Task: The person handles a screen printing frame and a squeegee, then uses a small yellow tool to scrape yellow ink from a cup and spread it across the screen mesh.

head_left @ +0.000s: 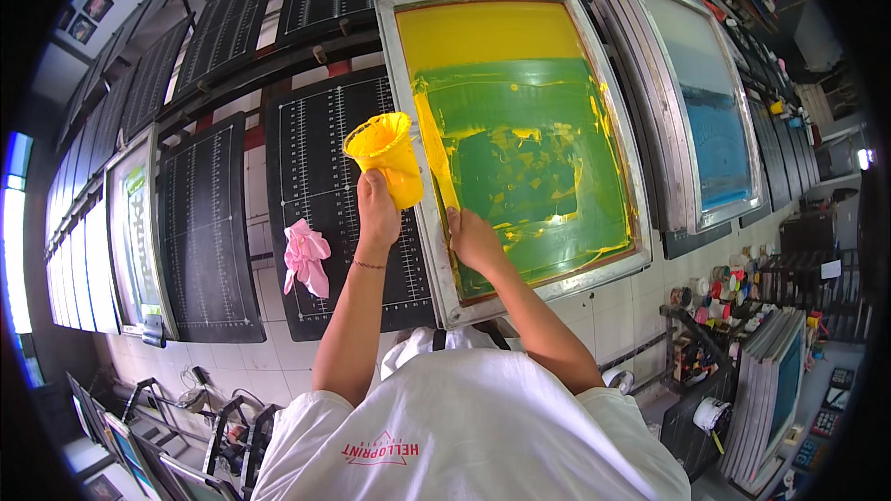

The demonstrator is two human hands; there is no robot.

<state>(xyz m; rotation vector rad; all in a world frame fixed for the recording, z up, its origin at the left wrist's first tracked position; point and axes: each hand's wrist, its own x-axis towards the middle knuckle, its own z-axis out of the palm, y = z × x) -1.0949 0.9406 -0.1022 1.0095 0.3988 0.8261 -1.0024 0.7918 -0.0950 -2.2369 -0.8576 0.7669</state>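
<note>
The left hand (377, 213) is closed around the base of a yellow cup (386, 156), holding it tilted with its mouth turned up and to the left, just beside the left rail of a metal-framed screen (418, 176). The right hand (473, 239) is wrapped around the lower end of a long, ink-coated scraper (436, 158) that lies along the left inner edge of the screen's mesh, its upper end near the cup. The mesh is yellow at the top and green below, smeared with yellow ink. A pink rag (305, 257) lies on the black gridded board (316, 176) left of the screen. A second screen with blue mesh (710, 111) stands to the right.
</note>
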